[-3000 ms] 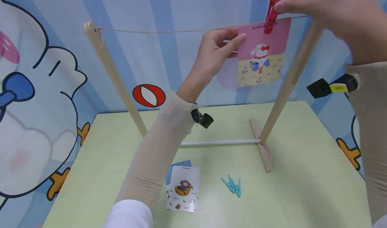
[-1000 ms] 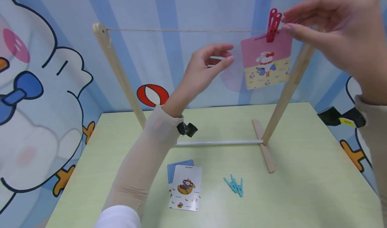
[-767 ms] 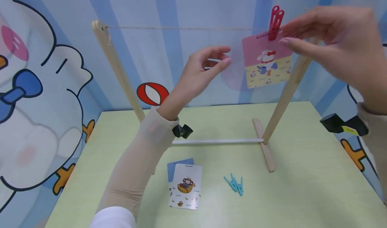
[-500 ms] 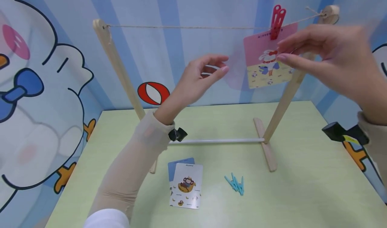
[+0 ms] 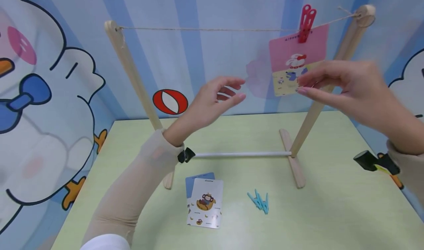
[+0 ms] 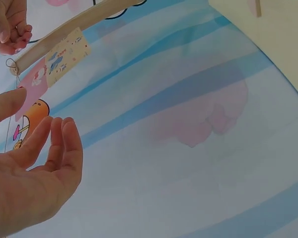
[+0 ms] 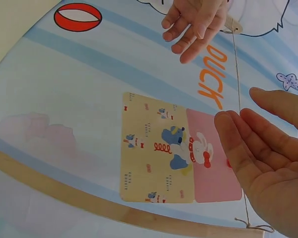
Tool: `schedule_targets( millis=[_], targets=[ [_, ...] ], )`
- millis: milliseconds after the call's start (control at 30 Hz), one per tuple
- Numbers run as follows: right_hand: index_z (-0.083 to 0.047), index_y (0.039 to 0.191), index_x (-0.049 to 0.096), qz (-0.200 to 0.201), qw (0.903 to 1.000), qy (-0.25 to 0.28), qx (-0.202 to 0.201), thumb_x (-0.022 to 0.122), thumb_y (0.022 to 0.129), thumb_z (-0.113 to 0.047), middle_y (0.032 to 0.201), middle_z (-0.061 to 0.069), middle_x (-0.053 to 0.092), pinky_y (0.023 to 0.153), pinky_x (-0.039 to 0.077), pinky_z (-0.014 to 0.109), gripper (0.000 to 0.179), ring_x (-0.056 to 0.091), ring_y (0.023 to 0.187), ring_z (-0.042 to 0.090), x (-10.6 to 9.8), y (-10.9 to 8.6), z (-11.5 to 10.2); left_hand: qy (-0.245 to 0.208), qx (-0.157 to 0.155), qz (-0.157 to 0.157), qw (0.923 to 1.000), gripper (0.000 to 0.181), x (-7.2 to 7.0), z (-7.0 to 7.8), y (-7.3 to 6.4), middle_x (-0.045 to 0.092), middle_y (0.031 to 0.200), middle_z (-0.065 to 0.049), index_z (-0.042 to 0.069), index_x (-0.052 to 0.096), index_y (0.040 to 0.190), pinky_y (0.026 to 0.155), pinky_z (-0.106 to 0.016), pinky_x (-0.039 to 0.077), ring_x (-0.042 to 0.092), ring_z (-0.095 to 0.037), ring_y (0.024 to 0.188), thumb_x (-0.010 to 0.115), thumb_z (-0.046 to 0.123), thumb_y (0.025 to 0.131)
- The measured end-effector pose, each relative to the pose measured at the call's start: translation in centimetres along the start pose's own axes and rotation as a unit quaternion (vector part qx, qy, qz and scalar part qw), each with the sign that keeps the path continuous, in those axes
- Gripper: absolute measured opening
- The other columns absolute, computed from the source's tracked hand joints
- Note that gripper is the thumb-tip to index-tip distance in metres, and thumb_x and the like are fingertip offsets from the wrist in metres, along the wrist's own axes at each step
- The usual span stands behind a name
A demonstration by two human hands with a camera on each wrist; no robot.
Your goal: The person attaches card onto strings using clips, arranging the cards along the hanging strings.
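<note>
Since the frame of three seconds ago both hands have been lowered: the right hand point(image 5: 347, 91) is brought down from the red clip point(image 5: 307, 23) to before the card's lower right part, and the left hand point(image 5: 215, 101) is drawn down and away from the card's left edge. Nothing is held by either; in both, thumb and fingers are loosely bent with a gap between them.

The pink and yellow card point(image 5: 281, 55) is found up and left of the right hand's fingertips, partly covered by them in the head view but seen apart from them in the left wrist view. Its top edge is pinched by the clip at the string point(image 5: 198, 29), so no hand is needed to support it. It is hung slightly tilted, right top corner higher, probably because the string is slanted up toward the right post point(image 5: 351, 40), behind the right hand.

Below the left hand, a white card point(image 5: 205, 206) is laid over a blue card point(image 5: 192, 183), whose edge is left showing. Below and between the hands, blue clips point(image 5: 259, 202) are bunched on the table point(image 5: 331, 206), within easy reach of either.
</note>
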State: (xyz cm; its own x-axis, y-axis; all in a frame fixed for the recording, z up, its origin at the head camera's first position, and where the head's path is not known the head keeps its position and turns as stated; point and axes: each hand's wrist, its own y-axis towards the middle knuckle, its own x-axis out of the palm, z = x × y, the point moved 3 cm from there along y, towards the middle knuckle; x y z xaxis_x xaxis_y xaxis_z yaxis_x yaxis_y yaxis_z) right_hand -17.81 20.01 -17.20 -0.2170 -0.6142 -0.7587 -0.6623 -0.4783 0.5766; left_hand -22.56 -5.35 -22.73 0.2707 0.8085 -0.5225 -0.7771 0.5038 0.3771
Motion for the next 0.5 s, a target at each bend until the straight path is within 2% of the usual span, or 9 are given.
schedule_targets(
  millis=[133,267,500],
  targets=[
    [-0.007,0.096,0.067,-0.008,0.9999,0.002,0.007,0.073,0.075,-0.001,0.088,-0.008,0.063,0.066,0.046,0.006,0.023,0.061,0.073,-0.001,0.7,-0.6,0.6,0.016,-0.001,-0.012,0.9998,0.041,0.3,-1.8,-0.2,0.053,0.119,0.003,0.012,0.051,0.127,0.086,-0.022,0.045,0.054,-0.010,0.099,0.060,0.027,0.090],
    [-0.008,0.096,0.067,-0.022,0.9996,-0.006,0.014,0.073,0.076,-0.003,0.088,-0.007,0.064,0.066,0.045,0.005,0.021,0.059,0.073,-0.002,1.4,-1.2,1.1,0.041,-0.005,-0.033,0.9986,0.044,0.6,-2.8,-0.9,0.052,0.120,0.004,0.014,0.050,0.129,0.086,-0.023,0.045,0.051,-0.009,0.100,0.061,0.029,0.089],
    [-0.012,0.096,0.068,-0.043,0.9987,0.021,0.019,0.074,0.076,-0.004,0.089,-0.013,0.064,0.066,0.047,0.007,0.022,0.060,0.075,0.001,2.9,-2.2,2.2,0.076,-0.022,-0.062,0.9950,0.046,1.1,-4.6,-2.4,0.051,0.118,0.002,0.013,0.049,0.129,0.087,-0.023,0.044,0.050,-0.010,0.100,0.061,0.030,0.089]
  ],
)
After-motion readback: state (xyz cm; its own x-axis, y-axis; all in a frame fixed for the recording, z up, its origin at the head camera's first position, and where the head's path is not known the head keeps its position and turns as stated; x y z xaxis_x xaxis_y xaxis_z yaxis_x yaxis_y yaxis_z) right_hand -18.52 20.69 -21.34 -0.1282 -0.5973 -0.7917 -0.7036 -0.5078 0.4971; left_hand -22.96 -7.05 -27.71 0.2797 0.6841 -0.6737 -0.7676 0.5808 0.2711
